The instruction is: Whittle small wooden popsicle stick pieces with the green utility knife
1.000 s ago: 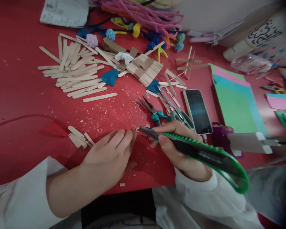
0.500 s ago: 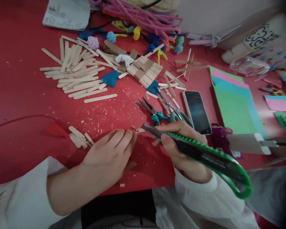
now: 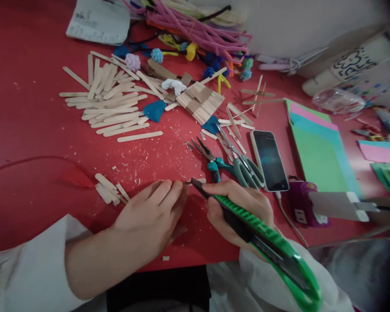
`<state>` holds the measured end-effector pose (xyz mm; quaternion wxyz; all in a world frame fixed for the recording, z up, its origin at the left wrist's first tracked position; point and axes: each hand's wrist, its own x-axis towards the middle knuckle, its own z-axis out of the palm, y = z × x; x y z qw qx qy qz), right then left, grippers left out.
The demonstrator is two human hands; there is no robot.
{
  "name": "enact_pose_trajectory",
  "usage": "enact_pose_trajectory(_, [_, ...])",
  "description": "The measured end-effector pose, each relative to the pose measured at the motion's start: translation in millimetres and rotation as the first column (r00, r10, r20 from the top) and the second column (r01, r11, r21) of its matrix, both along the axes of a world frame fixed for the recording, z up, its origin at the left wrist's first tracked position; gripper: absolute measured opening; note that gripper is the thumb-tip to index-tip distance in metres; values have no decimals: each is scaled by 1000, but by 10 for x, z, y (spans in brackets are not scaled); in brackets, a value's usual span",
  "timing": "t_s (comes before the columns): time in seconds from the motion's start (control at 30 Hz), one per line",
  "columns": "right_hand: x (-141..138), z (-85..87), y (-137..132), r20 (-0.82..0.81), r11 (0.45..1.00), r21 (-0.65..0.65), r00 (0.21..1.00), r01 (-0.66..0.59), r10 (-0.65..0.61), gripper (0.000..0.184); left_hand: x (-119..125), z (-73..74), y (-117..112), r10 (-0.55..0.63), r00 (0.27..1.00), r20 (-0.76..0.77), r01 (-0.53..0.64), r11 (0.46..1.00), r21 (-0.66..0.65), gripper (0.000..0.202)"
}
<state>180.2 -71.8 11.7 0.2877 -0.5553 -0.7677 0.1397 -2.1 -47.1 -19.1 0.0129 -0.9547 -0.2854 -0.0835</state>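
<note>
My right hand (image 3: 238, 208) is wrapped round a green and black utility knife (image 3: 263, 242), whose blade tip points left at a short wooden stick piece (image 3: 196, 181) on the red table (image 3: 26, 147). My left hand (image 3: 152, 214) lies palm down beside it, fingers together, fingertips pressing the stick piece's left end. Wood shavings lie scattered around the piece.
A pile of craft sticks (image 3: 107, 104) and a glued stick panel (image 3: 201, 102) lie further back. Pliers (image 3: 209, 158), scissors (image 3: 243, 164), a phone (image 3: 269, 160) and coloured paper (image 3: 318, 138) sit to the right. Cut stick bits (image 3: 108, 190) lie at the left. Pipe cleaners (image 3: 195, 26) are at the back.
My right hand has turned the knife, so the handle now points down towards me and the blade tip has dropped closer to the stick piece. My left hand has hardly moved.
</note>
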Motion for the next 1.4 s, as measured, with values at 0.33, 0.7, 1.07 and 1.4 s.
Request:
enact_pose_trajectory(0.33, [-89,20,21,76,996,59,995,-74,69,21,5,-9,-13,12,1000,19,-11,998,-55,36])
enact_pose_trajectory(0.7, [-118,142,-12,55,994,-59,994,93,-90,10,2,1,1,7,1000,17,-5,996,-94,46])
enact_pose_trajectory(1.07, [-109,162,11,-2,988,-140,998,68,-69,13,15,2,7,0,1000,-17,-2,996,-90,48])
enact_pose_trajectory(1.4, [-118,107,13,74,998,-55,996,43,-38,13,15,-10,-2,3,1000,26,-2,997,-73,47])
